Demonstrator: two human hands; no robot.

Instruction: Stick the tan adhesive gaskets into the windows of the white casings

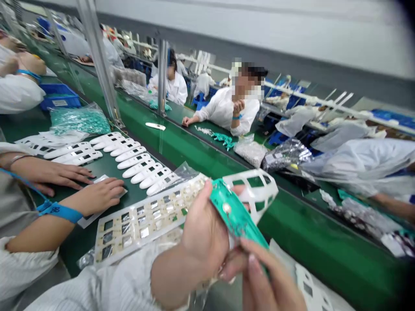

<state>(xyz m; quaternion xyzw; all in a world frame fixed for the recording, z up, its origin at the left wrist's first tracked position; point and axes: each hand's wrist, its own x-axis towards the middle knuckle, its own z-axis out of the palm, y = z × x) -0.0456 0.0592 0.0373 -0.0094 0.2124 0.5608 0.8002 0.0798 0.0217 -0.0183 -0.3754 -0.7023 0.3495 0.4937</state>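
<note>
My left hand [202, 235] is closed around a white plastic remote-control housing [256, 190] with key holes, and a green circuit board [238, 214] lies against it. My right hand [262, 276] pinches the lower end of that green board from below. Both hands are raised over the green work table [308, 242]. Just left of them lies a white sheet with rows of small metallic parts [142, 220].
A co-worker's two hands [78, 185], one with a blue wrist strap, rest flat on the table at left. Rows of white housings [129, 157] and a bag of green boards [79, 120] lie beyond. Other workers sit across the conveyor, with bags of parts.
</note>
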